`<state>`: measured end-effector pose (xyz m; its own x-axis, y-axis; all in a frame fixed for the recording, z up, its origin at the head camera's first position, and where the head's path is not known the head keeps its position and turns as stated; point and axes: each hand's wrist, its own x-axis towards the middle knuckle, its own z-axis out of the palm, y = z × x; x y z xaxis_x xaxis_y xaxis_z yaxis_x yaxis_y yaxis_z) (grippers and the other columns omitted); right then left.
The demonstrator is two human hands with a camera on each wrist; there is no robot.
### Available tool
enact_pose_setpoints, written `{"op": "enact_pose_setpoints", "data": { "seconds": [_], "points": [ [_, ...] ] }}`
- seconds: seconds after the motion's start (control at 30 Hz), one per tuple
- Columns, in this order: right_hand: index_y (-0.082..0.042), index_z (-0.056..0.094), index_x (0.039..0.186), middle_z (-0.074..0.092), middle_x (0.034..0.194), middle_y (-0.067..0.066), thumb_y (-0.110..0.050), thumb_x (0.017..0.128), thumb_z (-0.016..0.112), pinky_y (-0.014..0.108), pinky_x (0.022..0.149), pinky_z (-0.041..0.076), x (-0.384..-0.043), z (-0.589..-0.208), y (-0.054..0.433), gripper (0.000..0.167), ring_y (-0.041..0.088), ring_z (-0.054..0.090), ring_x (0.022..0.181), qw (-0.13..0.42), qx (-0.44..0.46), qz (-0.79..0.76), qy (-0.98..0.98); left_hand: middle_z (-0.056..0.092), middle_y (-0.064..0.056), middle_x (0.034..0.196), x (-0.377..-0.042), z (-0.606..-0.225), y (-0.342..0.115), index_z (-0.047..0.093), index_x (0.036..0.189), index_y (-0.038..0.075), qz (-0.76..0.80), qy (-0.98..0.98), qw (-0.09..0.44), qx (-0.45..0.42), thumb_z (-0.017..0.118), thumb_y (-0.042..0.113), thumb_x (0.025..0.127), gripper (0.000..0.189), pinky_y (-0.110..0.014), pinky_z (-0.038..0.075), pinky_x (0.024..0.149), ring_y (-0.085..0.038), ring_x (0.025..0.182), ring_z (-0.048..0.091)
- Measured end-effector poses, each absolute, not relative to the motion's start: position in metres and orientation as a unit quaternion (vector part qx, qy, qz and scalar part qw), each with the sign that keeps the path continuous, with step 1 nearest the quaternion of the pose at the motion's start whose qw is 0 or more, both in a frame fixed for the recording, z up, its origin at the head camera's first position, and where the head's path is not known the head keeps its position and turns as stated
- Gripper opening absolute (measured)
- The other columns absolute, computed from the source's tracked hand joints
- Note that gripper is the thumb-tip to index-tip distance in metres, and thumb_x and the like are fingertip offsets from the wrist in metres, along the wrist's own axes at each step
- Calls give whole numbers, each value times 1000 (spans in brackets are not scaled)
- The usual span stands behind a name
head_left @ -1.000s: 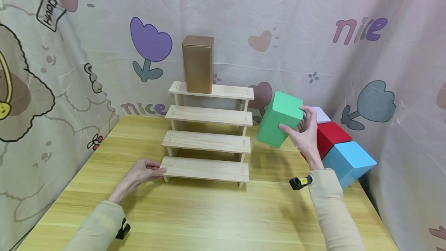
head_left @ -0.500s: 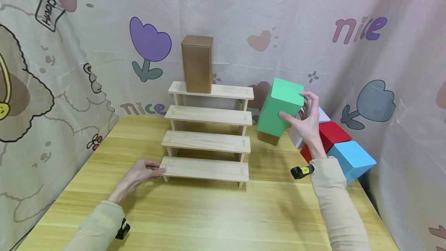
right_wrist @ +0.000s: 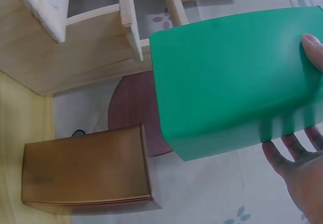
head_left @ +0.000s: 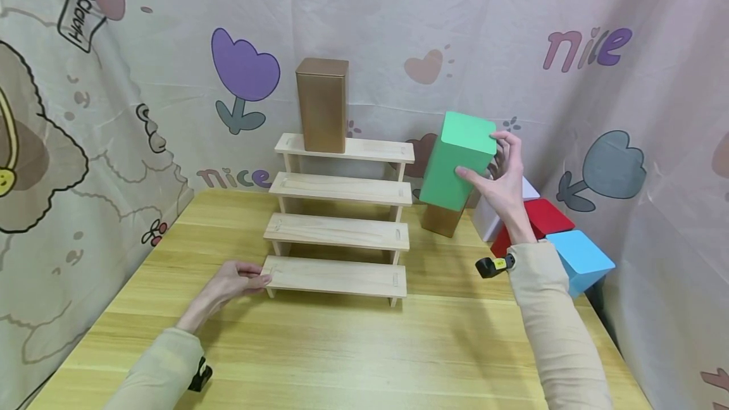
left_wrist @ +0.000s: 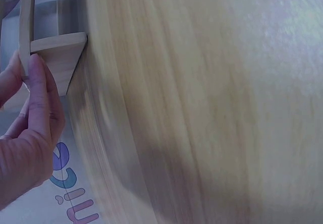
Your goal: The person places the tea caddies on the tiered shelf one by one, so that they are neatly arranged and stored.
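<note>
In the head view, the person's right grip (head_left: 504,182) is grasping a smooth, bright-green rectangular box (head_left: 458,160), which is tilting in the air at two o'clock from the middle of a pale wooden four-step stand (head_left: 337,231). At eight o'clock, the left grip (head_left: 236,280) is pinching the left end of the stand's lowest step. A tall, bronze-brown rectangular box (head_left: 323,106) is standing upright on the top step, at twelve o'clock. At three o'clock, a second bronze-brown box (head_left: 441,220) is standing on the light wood-grain counter (head_left: 342,359), with a white box (head_left: 488,215), a red box (head_left: 547,217) and a light-blue box (head_left: 578,261) clustering farther out.

In the left-wrist view, thumb and fingers are closing on the step's edge at ten o'clock.

In the right-wrist view, the green box is filling two o'clock, fingers and thumb spanning it; the second bronze-brown box is showing apart from it at eight o'clock, the stand at eleven.
</note>
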<state>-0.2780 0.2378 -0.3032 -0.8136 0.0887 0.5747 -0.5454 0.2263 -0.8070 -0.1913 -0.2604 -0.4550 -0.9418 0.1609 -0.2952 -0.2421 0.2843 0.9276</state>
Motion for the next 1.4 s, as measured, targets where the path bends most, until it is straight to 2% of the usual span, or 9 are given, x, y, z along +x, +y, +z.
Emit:
{"op": "enact_pose_setpoints", "data": {
  "seconds": [0.3, 0.57, 1.0, 1.4],
  "points": [
    [-29, 40, 137, 51, 145, 1, -15, 79, 84, 50, 116, 47, -284, -285, 233, 75, 19, 50, 132, 270, 160, 586, -747, 69, -3, 90, -191, -454, -260, 52, 125, -23, 601, 781, 168, -29, 68, 3, 94, 44, -28, 66, 83, -12, 82, 70],
    [-30, 40, 137, 52, 141, 2, -12, 79, 84, 44, 110, 49, -290, -266, 225, 75, 19, 53, 125, 256, 162, 587, -751, 69, -2, 88, -191, -455, -260, 51, 124, -24, 604, 779, 168, -31, 69, 3, 93, 45, -27, 66, 82, -12, 81, 70],
    [-30, 39, 136, 50, 141, 2, -12, 77, 86, 45, 109, 50, -300, -243, 211, 77, 20, 54, 124, 240, 174, 576, -762, 68, -2, 88, -191, -456, -260, 55, 121, -22, 601, 781, 170, -29, 68, 4, 94, 40, -26, 66, 80, -12, 81, 70],
    [-28, 39, 135, 47, 145, 2, -11, 77, 85, 48, 109, 52, -313, -226, 196, 76, 23, 56, 123, 218, 193, 584, -758, 68, -3, 89, -192, -456, -261, 51, 124, -25, 593, 788, 165, -27, 68, 3, 94, 44, -26, 66, 80, -11, 81, 70]
  ]
}}
